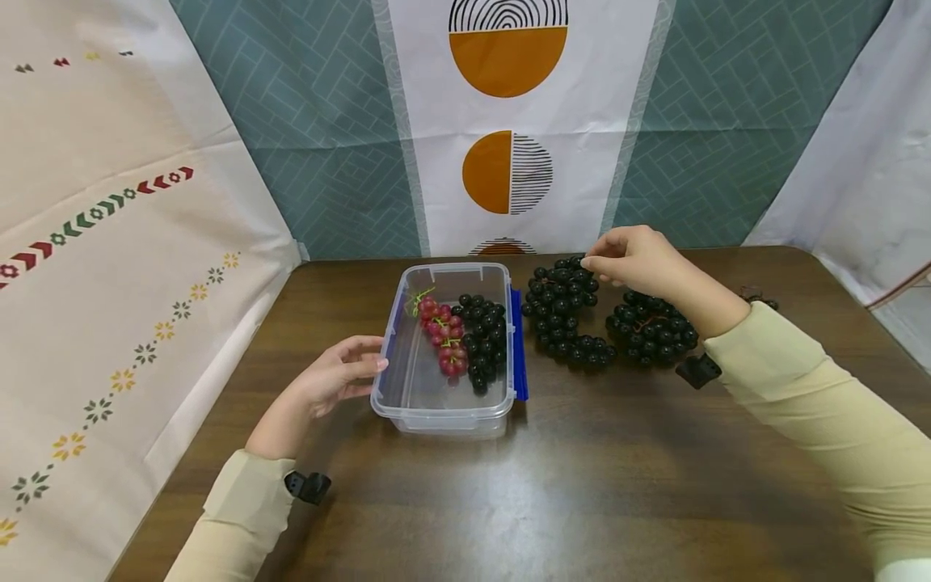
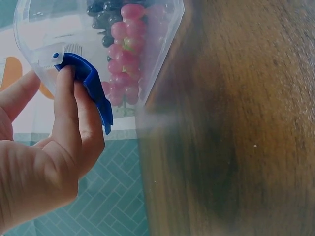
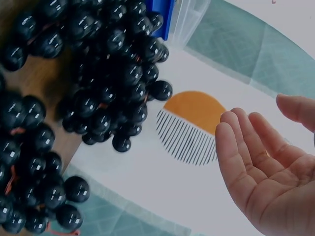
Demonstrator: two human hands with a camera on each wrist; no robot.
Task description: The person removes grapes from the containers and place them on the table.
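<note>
The left hand (image 1: 336,378) rests relaxed fingers against the near-left side of the clear plastic box (image 1: 407,388), touching its blue clip (image 2: 91,86). Inside the box lie red grapes (image 1: 442,335) and black grapes (image 1: 485,339). Right of the box, the right hand (image 1: 634,257) hovers with loose, empty fingers at the far top of a black grape bunch (image 1: 562,303).

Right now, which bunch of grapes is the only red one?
The small red grape bunch lying inside the clear plastic box, on its left side beside a black bunch. The other bunches on the brown wooden table are black.
</note>
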